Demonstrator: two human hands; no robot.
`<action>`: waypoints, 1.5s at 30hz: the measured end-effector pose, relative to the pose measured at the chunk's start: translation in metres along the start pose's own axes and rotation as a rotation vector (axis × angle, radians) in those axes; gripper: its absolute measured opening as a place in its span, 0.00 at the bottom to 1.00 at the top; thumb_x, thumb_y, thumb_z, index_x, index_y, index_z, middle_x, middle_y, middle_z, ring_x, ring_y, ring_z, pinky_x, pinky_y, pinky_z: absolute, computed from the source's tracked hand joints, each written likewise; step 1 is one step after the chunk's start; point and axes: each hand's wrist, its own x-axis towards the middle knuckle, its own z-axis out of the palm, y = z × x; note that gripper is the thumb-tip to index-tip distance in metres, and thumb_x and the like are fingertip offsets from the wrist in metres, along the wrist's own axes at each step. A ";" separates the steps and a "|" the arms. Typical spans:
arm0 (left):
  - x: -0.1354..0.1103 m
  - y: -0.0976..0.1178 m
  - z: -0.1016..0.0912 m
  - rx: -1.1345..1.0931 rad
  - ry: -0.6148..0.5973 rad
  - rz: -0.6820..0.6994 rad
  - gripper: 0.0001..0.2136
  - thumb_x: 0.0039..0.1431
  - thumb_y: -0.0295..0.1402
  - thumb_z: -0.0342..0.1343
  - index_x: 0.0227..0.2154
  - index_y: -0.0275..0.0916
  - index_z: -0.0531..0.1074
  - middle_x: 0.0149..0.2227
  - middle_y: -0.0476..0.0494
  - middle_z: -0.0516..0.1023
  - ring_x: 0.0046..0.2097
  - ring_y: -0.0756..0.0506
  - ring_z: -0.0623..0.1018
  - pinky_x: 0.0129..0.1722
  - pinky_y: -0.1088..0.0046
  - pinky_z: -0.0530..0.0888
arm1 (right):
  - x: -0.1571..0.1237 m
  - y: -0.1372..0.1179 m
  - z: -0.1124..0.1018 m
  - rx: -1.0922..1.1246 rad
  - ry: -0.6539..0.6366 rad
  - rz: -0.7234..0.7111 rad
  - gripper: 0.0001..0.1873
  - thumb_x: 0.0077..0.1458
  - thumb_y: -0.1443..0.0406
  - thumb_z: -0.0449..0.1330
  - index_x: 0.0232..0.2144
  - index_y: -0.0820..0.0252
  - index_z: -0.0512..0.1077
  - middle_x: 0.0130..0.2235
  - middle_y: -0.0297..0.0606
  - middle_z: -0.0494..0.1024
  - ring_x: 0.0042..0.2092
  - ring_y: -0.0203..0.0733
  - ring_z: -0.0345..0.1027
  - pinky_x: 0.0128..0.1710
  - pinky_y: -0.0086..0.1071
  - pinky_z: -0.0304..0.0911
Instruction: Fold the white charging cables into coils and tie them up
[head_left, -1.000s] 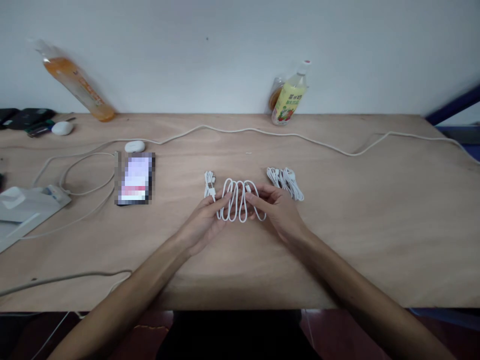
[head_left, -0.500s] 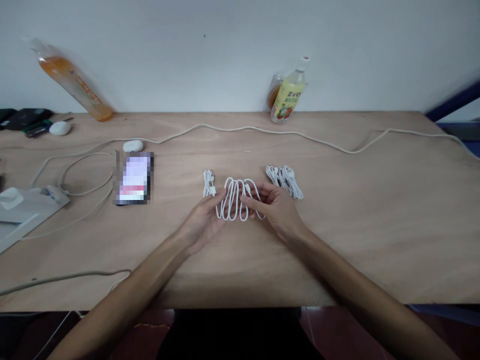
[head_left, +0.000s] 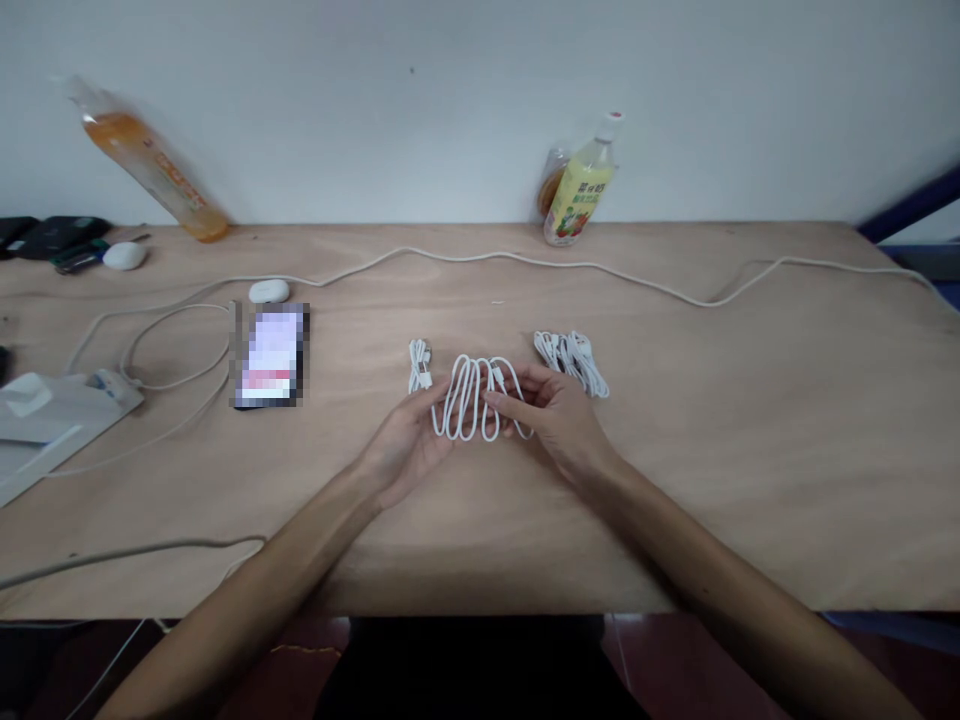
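Note:
A white cable folded into several loops point(head_left: 472, 398) lies on the wooden table point(head_left: 750, 420) in front of me. My left hand point(head_left: 405, 440) rests at its left side, fingers touching the loops. My right hand point(head_left: 551, 415) holds the right side, thumb and fingers pinched on a strand. A small bundled white cable point(head_left: 419, 365) lies just left of the loops. Another bundled white cable point(head_left: 571, 360) lies just beyond my right hand.
A phone point(head_left: 270, 355) lies to the left, with a white earbud case point(head_left: 268, 291) behind it. A long white cord point(head_left: 600, 270) runs across the back. A yellow-labelled bottle point(head_left: 577, 190) and an orange bottle point(head_left: 150, 160) stand by the wall. A white device point(head_left: 52, 405) sits far left.
My hands and the looped cable have barely shifted; the fingers adjusted slightly on the loops.

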 end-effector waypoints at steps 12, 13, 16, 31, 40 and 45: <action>0.001 0.000 -0.001 0.032 -0.036 0.001 0.13 0.68 0.40 0.66 0.45 0.35 0.87 0.49 0.33 0.89 0.54 0.35 0.85 0.59 0.58 0.79 | 0.000 -0.001 0.001 0.006 0.002 0.004 0.18 0.49 0.57 0.81 0.42 0.53 0.86 0.40 0.37 0.89 0.34 0.41 0.81 0.29 0.32 0.76; 0.000 0.000 -0.001 0.031 -0.027 0.001 0.13 0.69 0.39 0.65 0.45 0.35 0.87 0.50 0.33 0.88 0.54 0.35 0.85 0.59 0.58 0.78 | 0.000 -0.001 0.001 -0.001 0.001 0.006 0.18 0.49 0.57 0.80 0.42 0.53 0.86 0.41 0.37 0.89 0.34 0.41 0.81 0.29 0.32 0.76; 0.000 0.000 -0.001 0.028 -0.006 -0.002 0.12 0.70 0.37 0.64 0.47 0.35 0.87 0.50 0.32 0.88 0.54 0.36 0.85 0.58 0.59 0.78 | 0.000 -0.001 0.000 -0.010 -0.002 0.005 0.18 0.50 0.57 0.80 0.43 0.53 0.86 0.42 0.38 0.90 0.34 0.41 0.81 0.30 0.33 0.77; 0.000 0.001 -0.002 0.019 -0.034 -0.009 0.13 0.67 0.39 0.67 0.45 0.34 0.86 0.47 0.32 0.88 0.53 0.34 0.85 0.58 0.57 0.79 | 0.000 0.000 0.000 -0.010 -0.012 -0.003 0.17 0.51 0.57 0.79 0.43 0.53 0.86 0.41 0.38 0.90 0.33 0.40 0.80 0.28 0.32 0.75; 0.000 0.001 -0.002 0.023 -0.038 -0.012 0.13 0.68 0.39 0.66 0.45 0.34 0.86 0.49 0.31 0.88 0.53 0.34 0.85 0.57 0.57 0.78 | -0.001 -0.001 0.001 0.008 -0.001 0.001 0.17 0.51 0.59 0.79 0.43 0.52 0.87 0.42 0.38 0.90 0.35 0.41 0.81 0.30 0.33 0.77; 0.000 0.002 -0.001 0.029 -0.030 -0.015 0.14 0.68 0.40 0.66 0.45 0.34 0.87 0.49 0.31 0.88 0.52 0.35 0.85 0.58 0.57 0.79 | -0.001 -0.002 0.001 0.018 0.005 -0.001 0.16 0.49 0.59 0.80 0.41 0.52 0.86 0.41 0.37 0.90 0.34 0.41 0.81 0.30 0.33 0.77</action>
